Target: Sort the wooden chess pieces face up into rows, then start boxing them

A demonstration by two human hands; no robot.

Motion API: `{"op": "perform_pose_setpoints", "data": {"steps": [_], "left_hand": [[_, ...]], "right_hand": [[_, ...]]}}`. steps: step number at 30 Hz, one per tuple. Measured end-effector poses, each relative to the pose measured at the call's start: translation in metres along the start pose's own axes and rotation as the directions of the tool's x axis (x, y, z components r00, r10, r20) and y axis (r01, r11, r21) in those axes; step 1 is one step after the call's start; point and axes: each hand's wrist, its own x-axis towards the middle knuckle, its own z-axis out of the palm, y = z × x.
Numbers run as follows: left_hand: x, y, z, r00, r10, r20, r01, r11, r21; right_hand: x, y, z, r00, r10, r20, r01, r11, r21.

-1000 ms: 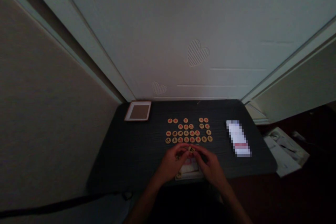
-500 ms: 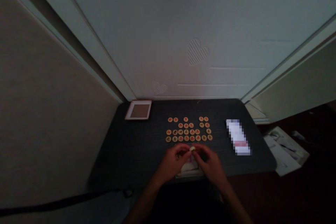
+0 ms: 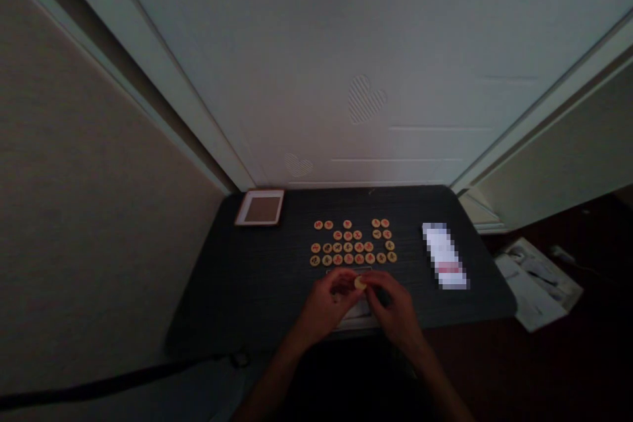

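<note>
Between the fingertips of both hands is a round, pale xiangqi piece (image 3: 360,283), its flat face turned up toward me. My left hand (image 3: 330,300) pinches it from the left, with the fingers curled. From the other side my right hand (image 3: 390,300) grips its edge with thumb and fingers. Beneath the hands lies a light, shallow box (image 3: 357,323), mostly hidden; what it holds cannot be made out well. Just beyond the hands, several xiangqi pieces (image 3: 348,259) with red or dark characters lie face up in uneven rows.
The dark table (image 3: 237,297) stands against a pale panel with heart reliefs (image 3: 366,100). A box lid or tray (image 3: 260,207) with a brown middle lies at its back left. A blurred-out bright phone-shaped object (image 3: 445,256) lies right. Below right is an open white box (image 3: 539,283).
The held piece has been tilted, so its round face now shows instead of its edge. The hands stay in nearly the same place; the view has shifted slightly.
</note>
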Motion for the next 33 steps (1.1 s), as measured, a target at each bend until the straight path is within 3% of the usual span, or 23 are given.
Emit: {"op": "perform_pose_setpoints", "data": {"steps": [9, 16, 23, 33], "left_hand": [[0.000, 0.001, -0.003, 0.999, 0.035, -0.021, -0.032, 0.995, 0.093], [0.001, -0.003, 0.002, 1.000, -0.001, -0.029, 0.001, 1.000, -0.009], [0.004, -0.008, 0.001, 0.999, -0.044, -0.005, 0.043, 0.998, -0.042], [0.006, -0.013, 0.001, 0.998, -0.049, -0.040, 0.047, 0.997, -0.067]], "right_hand": [[-0.001, -0.004, -0.003, 0.998, 0.041, 0.055, -0.042, 0.999, 0.019], [-0.005, -0.003, -0.001, 0.989, 0.149, -0.020, -0.149, 0.989, 0.012], [-0.004, -0.002, -0.003, 0.999, 0.037, 0.007, -0.037, 0.998, -0.042], [-0.006, 0.003, -0.001, 0.995, 0.098, 0.000, -0.098, 0.995, -0.001]]}}
